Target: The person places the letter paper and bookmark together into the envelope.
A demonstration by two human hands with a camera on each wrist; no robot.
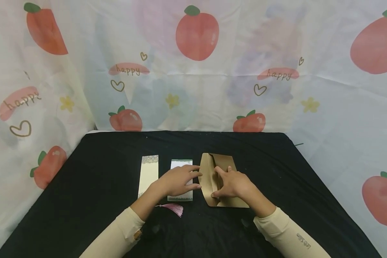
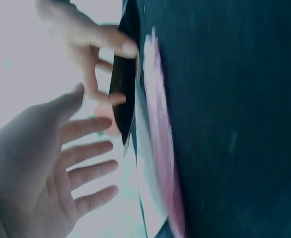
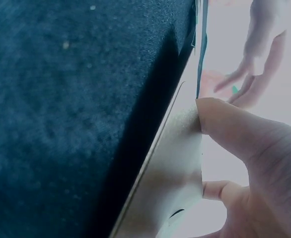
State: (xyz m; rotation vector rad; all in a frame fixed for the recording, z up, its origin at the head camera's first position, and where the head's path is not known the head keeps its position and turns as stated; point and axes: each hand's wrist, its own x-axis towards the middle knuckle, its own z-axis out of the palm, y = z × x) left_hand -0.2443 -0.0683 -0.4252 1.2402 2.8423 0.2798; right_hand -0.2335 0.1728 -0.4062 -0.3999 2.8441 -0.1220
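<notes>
A gold envelope [image 1: 225, 161] lies at the right of the group, its flap [image 1: 207, 170] folded out to the left. My right hand [image 1: 235, 183] rests on it, thumb and index finger spread apart along the crease beside the flap. In the right wrist view, the thumb [image 3: 230, 124] presses on the envelope [image 3: 170, 163]. My left hand [image 1: 177, 180] reaches over a white card with green-patterned ends [image 1: 180, 197], fingers extended and tips close to the flap's edge. The left wrist view shows its fingers spread with nothing between them.
Left of the white card lies a cream strip [image 1: 148, 173] with patterned ends, partly behind my left wrist. A pink tassel [image 1: 174, 208] lies in front of the cards. Black cloth [image 1: 100, 179] covers the table, with a printed curtain [image 1: 196, 93] around it.
</notes>
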